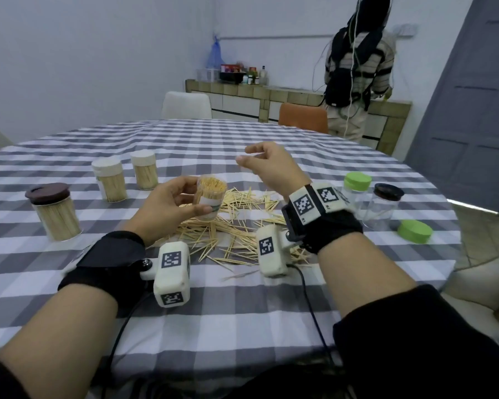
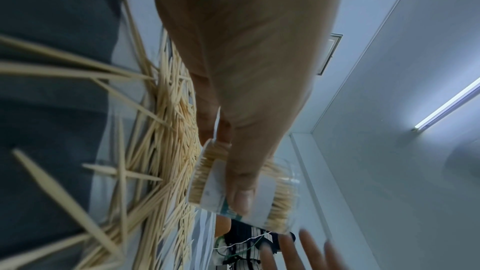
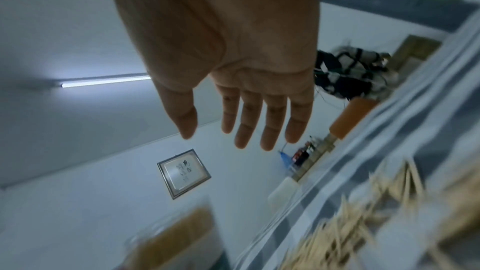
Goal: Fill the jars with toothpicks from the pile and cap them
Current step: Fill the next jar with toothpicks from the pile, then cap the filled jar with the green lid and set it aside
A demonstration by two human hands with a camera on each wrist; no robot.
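My left hand [image 1: 175,203] grips a small clear jar [image 1: 209,198] packed with toothpicks and without a cap, held above the loose toothpick pile [image 1: 236,223] on the checked tablecloth. In the left wrist view the thumb [image 2: 240,190] curls round the same jar [image 2: 259,196], with the pile [image 2: 161,151] beside it. My right hand [image 1: 267,165] hovers above and right of the jar, empty, fingers straight in the right wrist view [image 3: 249,122]. Two capped white-lidded jars [image 1: 110,180] [image 1: 144,169] and a brown-lidded jar [image 1: 55,211] stand at the left, all full.
At the right stand an empty green-lidded jar [image 1: 357,188], an empty dark-lidded jar [image 1: 385,205] and a loose green cap [image 1: 414,231]. Two chairs [image 1: 186,106] [image 1: 303,118] sit behind the table. A person [image 1: 357,67] stands at the back counter.
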